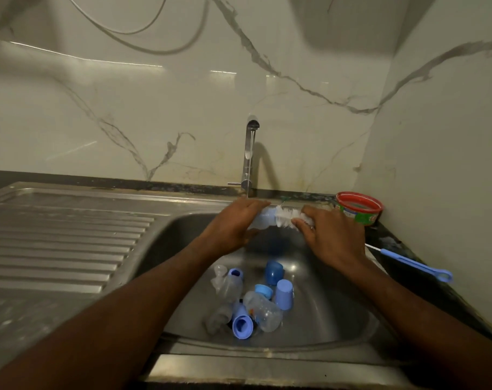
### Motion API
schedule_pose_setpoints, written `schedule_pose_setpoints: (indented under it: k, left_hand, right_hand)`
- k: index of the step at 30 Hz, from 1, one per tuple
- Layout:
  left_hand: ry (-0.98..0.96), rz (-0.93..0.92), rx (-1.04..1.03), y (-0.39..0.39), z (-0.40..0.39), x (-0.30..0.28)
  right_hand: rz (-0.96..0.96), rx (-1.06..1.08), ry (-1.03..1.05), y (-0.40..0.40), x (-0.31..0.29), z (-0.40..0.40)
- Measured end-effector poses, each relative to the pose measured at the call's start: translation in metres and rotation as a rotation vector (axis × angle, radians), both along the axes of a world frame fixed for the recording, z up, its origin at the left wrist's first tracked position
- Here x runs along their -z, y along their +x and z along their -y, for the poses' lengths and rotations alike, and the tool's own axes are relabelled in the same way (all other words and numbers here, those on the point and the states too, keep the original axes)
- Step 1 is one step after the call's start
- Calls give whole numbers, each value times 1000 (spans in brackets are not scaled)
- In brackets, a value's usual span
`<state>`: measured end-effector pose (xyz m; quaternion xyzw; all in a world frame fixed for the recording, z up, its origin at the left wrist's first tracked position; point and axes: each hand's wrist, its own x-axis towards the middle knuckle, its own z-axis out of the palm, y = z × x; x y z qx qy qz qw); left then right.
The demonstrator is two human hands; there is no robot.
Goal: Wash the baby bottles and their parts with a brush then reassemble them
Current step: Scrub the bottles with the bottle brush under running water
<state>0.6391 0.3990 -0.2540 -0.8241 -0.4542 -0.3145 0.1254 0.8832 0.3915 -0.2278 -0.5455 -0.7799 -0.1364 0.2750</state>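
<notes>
White-bristled brush point(287, 218) in right hand point(332, 237), bottle point(263, 219) in left hand point(233, 226).

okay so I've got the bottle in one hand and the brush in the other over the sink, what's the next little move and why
Probably push the white brush further into the bottle. The left hand holds the bottle sideways, the right hand grips the brush, and most bristles seem to sit outside the mouth, so the inside looks unscrubbed.
</notes>
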Motion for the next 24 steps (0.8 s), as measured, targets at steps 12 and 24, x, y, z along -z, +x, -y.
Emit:
schedule_pose_setpoints:
  k: [12, 24]
  left_hand:
    - [-281, 165, -32, 4, 1, 8]
    - [-69, -55, -89, -20, 5, 4]
  right_hand:
    - [117, -236, 130, -5, -12, 13]
    - [241, -356, 51, 1, -6, 1]
